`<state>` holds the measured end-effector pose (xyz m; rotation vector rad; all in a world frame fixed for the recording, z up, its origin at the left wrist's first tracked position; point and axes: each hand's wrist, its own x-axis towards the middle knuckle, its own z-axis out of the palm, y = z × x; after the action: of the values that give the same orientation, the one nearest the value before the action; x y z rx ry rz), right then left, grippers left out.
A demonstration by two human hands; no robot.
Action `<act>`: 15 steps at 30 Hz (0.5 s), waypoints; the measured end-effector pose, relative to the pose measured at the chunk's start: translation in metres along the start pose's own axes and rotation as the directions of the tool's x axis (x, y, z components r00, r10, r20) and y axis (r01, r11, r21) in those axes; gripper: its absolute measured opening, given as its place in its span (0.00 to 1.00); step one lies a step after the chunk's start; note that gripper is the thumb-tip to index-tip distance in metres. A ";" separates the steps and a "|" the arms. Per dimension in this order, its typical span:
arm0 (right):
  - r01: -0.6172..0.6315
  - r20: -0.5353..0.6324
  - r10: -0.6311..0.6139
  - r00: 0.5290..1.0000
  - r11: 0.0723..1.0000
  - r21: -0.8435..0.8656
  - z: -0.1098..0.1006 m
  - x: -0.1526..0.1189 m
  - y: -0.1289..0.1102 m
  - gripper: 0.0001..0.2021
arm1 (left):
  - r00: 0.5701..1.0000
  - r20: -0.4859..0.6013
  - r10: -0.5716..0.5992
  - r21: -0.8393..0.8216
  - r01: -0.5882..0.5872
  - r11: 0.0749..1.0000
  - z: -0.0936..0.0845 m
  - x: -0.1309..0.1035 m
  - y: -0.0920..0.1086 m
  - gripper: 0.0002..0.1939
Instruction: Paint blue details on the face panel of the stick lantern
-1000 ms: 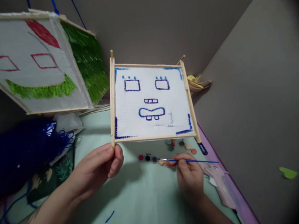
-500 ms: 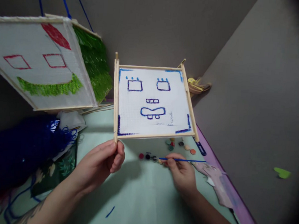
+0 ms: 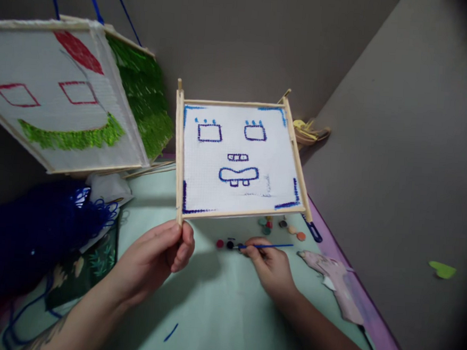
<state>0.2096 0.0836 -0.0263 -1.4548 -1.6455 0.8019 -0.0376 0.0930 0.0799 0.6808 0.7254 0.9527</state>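
Observation:
A wooden stick frame (image 3: 181, 166) carries a white mesh panel (image 3: 210, 165) with a face drawn on it in blue and purple. My left hand (image 3: 158, 257) is closed round the frame's lower left corner and keeps it raised above the table. In my right hand (image 3: 271, 263) a thin blue paintbrush (image 3: 278, 246) is pinched, its tip pointing left. That tip is beside a black paint pot (image 3: 230, 245), though I cannot tell whether it touches the paint. A dark pink paint pot (image 3: 220, 244) sits just left of the black one.
A hanging lantern-like box (image 3: 77, 127) with a face and green fringe fills the upper left. Blue yarn (image 3: 45, 231) is heaped below it. At right lie a pink glue gun (image 3: 335, 283) and an orange paint pot (image 3: 301, 236). A blue scrap (image 3: 171, 332) lies near the front.
My right hand has moved a little left with the paintbrush, bringing its tip closer to the black pot. The left hand and the frame stay nearly still. The view has shifted slightly.

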 end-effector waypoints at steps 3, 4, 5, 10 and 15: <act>-0.055 -0.019 0.057 0.998 0.996 0.076 0.000 0.000 0.000 0.13 | 1.000 -0.005 0.001 0.004 -0.001 1.000 0.000 0.000 0.000 0.11; -0.083 -0.046 0.090 0.995 0.987 0.136 -0.001 0.000 0.000 0.13 | 1.000 -0.007 0.000 0.004 0.000 1.000 0.000 0.000 0.000 0.11; -0.110 -0.081 0.130 0.988 0.971 0.214 -0.002 0.001 0.000 0.14 | 1.000 -0.007 -0.001 0.004 0.001 1.000 0.000 0.000 0.000 0.11; -0.034 -0.243 0.200 0.949 0.833 0.552 -0.009 0.001 0.000 0.13 | 1.000 -0.017 -0.001 -0.004 0.001 1.000 0.002 -0.001 0.001 0.11; 0.322 -0.411 -0.113 0.905 0.814 0.484 -0.035 -0.002 -0.026 0.10 | 1.000 -0.015 -0.017 -0.007 0.017 1.000 0.002 -0.002 -0.003 0.12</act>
<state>0.2270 0.0765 0.0130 -0.9142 -1.1450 0.7317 -0.0357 0.0900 0.0790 0.6608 0.7401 0.9457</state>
